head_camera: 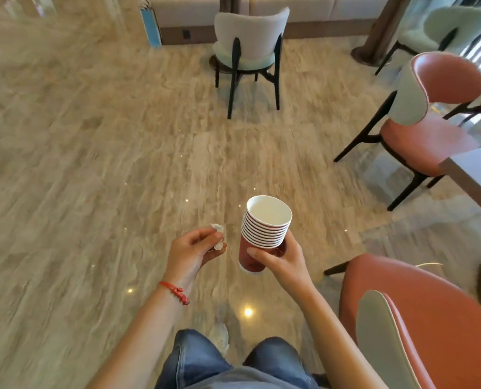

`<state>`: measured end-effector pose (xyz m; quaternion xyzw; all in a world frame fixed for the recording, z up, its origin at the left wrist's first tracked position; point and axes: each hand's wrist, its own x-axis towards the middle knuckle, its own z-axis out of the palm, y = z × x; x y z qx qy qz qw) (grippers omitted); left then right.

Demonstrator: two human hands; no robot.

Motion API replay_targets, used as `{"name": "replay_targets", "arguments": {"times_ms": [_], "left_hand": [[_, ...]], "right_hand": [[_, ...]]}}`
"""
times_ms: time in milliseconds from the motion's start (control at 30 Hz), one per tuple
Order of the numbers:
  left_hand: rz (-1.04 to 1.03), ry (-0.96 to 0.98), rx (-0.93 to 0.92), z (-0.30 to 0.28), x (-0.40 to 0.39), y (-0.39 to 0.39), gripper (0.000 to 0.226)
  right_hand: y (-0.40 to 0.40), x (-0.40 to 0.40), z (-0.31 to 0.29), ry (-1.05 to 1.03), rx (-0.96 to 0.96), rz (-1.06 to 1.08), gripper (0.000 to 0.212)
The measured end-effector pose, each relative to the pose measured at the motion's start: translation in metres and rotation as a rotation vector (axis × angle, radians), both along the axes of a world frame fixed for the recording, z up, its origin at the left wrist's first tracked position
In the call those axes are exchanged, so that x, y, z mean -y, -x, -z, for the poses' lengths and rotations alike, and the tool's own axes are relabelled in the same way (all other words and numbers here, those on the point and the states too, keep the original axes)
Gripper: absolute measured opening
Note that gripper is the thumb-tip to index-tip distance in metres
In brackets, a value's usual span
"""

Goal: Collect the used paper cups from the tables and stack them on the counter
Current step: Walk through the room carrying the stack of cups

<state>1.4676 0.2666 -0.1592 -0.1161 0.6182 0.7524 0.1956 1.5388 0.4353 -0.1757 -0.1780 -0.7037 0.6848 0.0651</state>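
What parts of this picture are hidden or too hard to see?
Head view only:
- Counter: not in view.
- Table: cut off by the right edge, so any cups on it are hidden.
- Stack of cups: the right hand covers part of its lower side; rims too tight to count surely.
- White scrap: the left hand hides most of it; what it is stays unclear.
- Far chairs: blurred.

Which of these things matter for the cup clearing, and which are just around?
Part of the job:
- stack of red paper cups, held in the right hand
- table corner

Just around:
- crumpled white paper, pinched in the left hand
- orange chairs
- pale chair
- blue bag
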Motion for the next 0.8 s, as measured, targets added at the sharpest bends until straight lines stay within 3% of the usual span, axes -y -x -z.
{"name": "replay_targets", "arguments": {"times_ms": [267, 433, 633, 800], "left_hand": [[0.155, -0.013, 0.044, 0.003, -0.050, 0.093, 0.006], [0.247, -0.003, 0.020, 0.003, -0.113, 0.140, 0.005], [0.403, 0.025, -0.005, -0.004, -0.202, 0.183, 0.006], [0.571, -0.003, 0.000, -0.049, -0.280, 0.200, 0.006]], "right_hand": [[0.061, -0.040, 0.004, 0.034, 0.019, 0.166, 0.052], [0.094, -0.091, 0.007, 0.022, 0.020, 0.267, 0.058], [0.120, -0.167, 0.006, -0.003, 0.004, 0.413, 0.051], [0.115, -0.223, -0.042, 0.009, -0.002, 0.588, 0.053]]}}
